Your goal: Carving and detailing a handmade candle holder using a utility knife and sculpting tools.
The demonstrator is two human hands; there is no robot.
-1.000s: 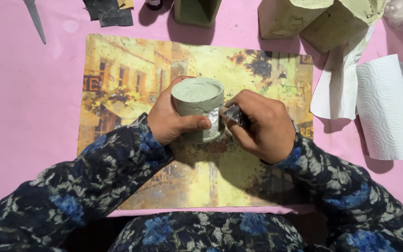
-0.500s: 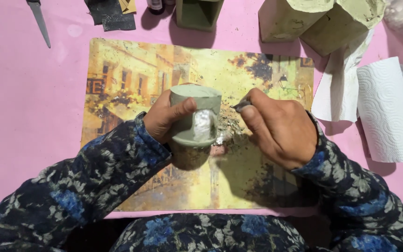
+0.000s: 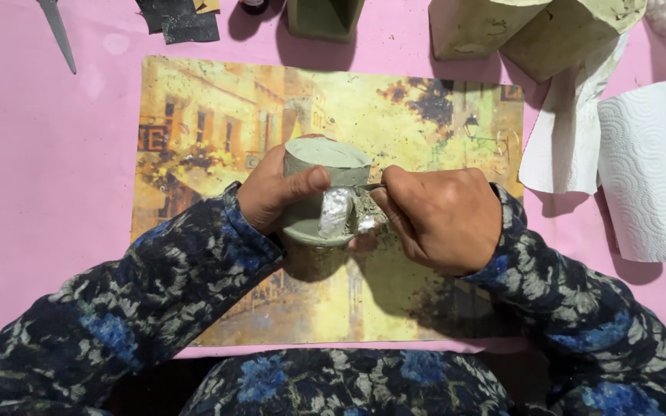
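on a pink table over a picture mat, the left hand clasps a grey-green cup steady while the right hand, closed on a thin tool, works its foil-wrapped handle

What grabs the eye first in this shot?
Dead centre, the left hand grips a grey-green cup-shaped piece, while the right hand presses a small tool against the silvery, foil-like lump on its side. Beneath lies a yellow placemat with a street scene on the pink table; a paper towel roll sits far right.
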